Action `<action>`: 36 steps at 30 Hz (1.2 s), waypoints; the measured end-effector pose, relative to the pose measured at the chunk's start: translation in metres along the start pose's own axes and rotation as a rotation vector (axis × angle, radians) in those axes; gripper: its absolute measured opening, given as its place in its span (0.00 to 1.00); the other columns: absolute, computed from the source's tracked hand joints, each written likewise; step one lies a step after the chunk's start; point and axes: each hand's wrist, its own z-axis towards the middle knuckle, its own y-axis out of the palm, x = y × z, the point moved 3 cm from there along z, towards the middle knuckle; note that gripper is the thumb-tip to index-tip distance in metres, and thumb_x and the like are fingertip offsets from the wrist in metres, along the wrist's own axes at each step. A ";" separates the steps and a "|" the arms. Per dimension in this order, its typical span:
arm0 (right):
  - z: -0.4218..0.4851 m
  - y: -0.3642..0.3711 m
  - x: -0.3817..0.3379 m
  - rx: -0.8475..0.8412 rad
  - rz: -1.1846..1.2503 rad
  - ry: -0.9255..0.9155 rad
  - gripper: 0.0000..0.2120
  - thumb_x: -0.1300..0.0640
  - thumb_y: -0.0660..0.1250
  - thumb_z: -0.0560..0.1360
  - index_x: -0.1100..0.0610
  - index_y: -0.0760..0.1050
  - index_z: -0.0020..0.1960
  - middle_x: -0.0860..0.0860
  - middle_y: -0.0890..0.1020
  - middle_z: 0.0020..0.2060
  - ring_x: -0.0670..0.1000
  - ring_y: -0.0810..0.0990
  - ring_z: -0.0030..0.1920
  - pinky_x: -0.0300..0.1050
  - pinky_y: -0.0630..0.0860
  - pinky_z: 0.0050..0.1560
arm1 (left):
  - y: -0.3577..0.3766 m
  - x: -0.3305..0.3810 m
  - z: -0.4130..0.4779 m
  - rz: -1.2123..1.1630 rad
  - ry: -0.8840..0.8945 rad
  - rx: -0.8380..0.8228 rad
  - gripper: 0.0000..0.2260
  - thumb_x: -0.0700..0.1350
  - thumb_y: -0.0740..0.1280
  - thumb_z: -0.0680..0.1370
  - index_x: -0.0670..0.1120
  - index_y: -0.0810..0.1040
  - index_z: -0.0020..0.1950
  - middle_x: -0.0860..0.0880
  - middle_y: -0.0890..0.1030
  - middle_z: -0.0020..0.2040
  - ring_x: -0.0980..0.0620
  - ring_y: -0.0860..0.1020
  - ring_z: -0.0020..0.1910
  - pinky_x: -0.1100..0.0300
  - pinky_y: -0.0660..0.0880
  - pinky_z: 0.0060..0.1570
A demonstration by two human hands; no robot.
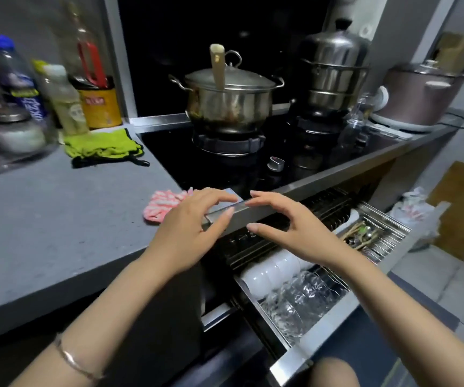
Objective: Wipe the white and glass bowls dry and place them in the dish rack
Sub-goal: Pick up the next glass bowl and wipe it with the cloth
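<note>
Both hands hover at the middle of the frame, above the metal front edge (267,210) of the hob. The left hand (191,230) has its fingers loosely spread and gently curved, holding nothing. The right hand (295,233) mirrors it, thumb and fingers apart, also holding nothing. Whether any fingertip touches the metal edge I cannot tell

Below them, at lower centre, the dish rack (323,331) is a pulled-out drawer. The white bowls (270,270) stand on edge in a row inside it, and the glass bowls (300,297) stand on edge just beside them, nearer the drawer front. Cutlery (359,236) lies in a separate compartment toward the right of the frame

The pink cloth (163,205) lies unheld on the grey surface (57,219), just left of the left hand

With both kinds of bowl racked, no bowl visible on the surface and the cloth out of hand, the task looks finished or very nearly so. Whether the bowls are fully dry cannot be judged from here
</note>
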 end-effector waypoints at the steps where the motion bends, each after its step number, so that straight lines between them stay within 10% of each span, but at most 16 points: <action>1: 0.006 0.009 -0.010 -0.018 0.005 -0.022 0.19 0.47 0.71 0.72 0.44 0.75 0.62 0.38 0.71 0.68 0.34 0.66 0.67 0.30 0.64 0.65 | -0.014 -0.007 -0.004 0.025 -0.011 0.021 0.17 0.59 0.56 0.76 0.55 0.78 0.58 0.64 0.77 0.54 0.63 0.73 0.55 0.63 0.71 0.54; 21: 0.095 0.122 -0.071 0.016 -0.533 -0.098 0.14 0.44 0.69 0.74 0.52 0.80 0.53 0.49 0.79 0.50 0.51 0.75 0.54 0.44 0.65 0.46 | -0.114 -0.085 -0.061 0.118 -0.272 0.083 0.08 0.53 0.61 0.81 0.58 0.77 0.58 0.59 0.77 0.58 0.60 0.72 0.59 0.57 0.70 0.62; 28: 0.102 0.100 -0.093 0.063 0.005 -0.027 0.09 0.51 0.73 0.72 0.53 0.77 0.39 0.41 0.80 0.29 0.45 0.79 0.31 0.38 0.74 0.34 | -0.120 -0.076 -0.059 -0.039 -0.324 0.136 0.11 0.51 0.63 0.79 0.57 0.75 0.62 0.59 0.76 0.61 0.61 0.73 0.60 0.59 0.70 0.63; 33: 0.114 0.080 -0.136 -0.023 0.449 -0.136 0.06 0.63 0.71 0.74 0.54 0.77 0.45 0.48 0.81 0.40 0.47 0.78 0.41 0.39 0.76 0.43 | -0.127 -0.067 -0.050 -0.526 -0.463 0.179 0.29 0.54 0.70 0.70 0.50 0.69 0.70 0.55 0.76 0.63 0.57 0.76 0.60 0.62 0.71 0.61; 36: 0.119 0.084 -0.158 -0.076 0.659 -0.117 0.09 0.66 0.70 0.73 0.54 0.76 0.48 0.47 0.79 0.40 0.43 0.77 0.40 0.35 0.75 0.41 | -0.147 -0.066 -0.056 -0.802 -0.465 0.322 0.20 0.48 0.72 0.67 0.42 0.79 0.57 0.44 0.84 0.48 0.50 0.81 0.44 0.60 0.79 0.45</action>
